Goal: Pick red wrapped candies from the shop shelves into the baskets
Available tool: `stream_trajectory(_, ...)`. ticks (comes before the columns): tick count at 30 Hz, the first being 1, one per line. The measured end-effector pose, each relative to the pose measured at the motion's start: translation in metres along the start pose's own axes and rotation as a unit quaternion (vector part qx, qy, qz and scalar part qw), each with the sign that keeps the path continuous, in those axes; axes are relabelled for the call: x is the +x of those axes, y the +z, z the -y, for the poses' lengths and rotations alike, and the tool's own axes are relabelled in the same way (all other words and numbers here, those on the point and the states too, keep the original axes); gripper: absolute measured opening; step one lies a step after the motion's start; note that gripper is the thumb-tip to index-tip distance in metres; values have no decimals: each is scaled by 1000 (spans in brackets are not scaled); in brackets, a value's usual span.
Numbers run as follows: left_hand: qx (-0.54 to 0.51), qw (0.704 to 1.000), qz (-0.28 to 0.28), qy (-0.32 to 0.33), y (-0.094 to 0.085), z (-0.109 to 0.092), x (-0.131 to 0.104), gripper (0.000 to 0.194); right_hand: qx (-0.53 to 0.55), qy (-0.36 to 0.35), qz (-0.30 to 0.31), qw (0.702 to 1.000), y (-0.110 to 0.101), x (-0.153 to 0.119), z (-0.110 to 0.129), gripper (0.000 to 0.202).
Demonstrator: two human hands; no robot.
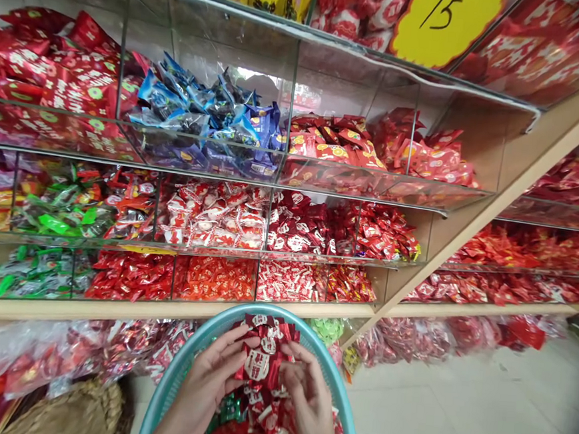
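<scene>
Several dark red wrapped candies (258, 366) with white printed characters are bunched between my two hands. My left hand (209, 381) curls around the bunch from the left, fingertips against the wrappers. From the right, my right hand (308, 392) presses its bent fingers on the same bunch; part of its grip is hidden behind the knuckles. Both hands are over a round teal plastic basket (348, 419). Below them in the basket lie more red and white wrapped candies (278, 423) and a few green wrapped candies (231, 408).
Tiered shelves with clear dividers hold wrapped candies, including blue packets (192, 106) and dark red ones (299, 224). A yellow price tag (445, 25) reads 15. Bagged sweets (129, 348) line the floor under the shelves. A woven basket (74, 411) stands at lower left.
</scene>
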State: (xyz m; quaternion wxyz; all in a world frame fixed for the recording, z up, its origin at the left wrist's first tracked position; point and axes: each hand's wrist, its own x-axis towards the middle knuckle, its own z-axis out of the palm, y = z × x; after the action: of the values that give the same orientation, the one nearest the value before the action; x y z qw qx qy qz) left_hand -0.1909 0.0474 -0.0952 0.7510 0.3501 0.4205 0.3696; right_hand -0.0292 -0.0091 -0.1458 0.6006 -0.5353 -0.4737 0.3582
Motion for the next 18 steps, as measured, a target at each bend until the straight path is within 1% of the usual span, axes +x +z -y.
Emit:
stream_trajectory(1, 7, 1000, -3, -8, 0, 4, -1, 53, 34, 50, 0, 998, 3, -1, -3, 31)
stream_trajectory(3, 20, 999, -13, -26, -1, 12, -2, 52, 73, 113, -3, 991, 8, -5, -10, 29)
stream_trajectory(5, 23, 999, -30, -39, -3, 21, -4, 52, 96, 142, -23, 985, 12, -11, -21, 30)
stream_trajectory(8, 0, 996, -65, -65, -9, 35, -4, 49, 117, 174, -46, 977, 17, -22, -37, 33)
stream_trajectory(10, -23, 992, -87, -93, -13, 43, -4, 43, 111, 169, -52, 978, 19, -28, -43, 34)
stream_trajectory(13, -61, 986, -99, -119, -16, 50, -5, 36, 86, 137, -59, 985, 21, -33, -46, 33)
stream_trajectory(18, -105, 986, -64, -115, -20, 53, -4, 30, 60, 100, -55, 992, 24, -33, -42, 31)
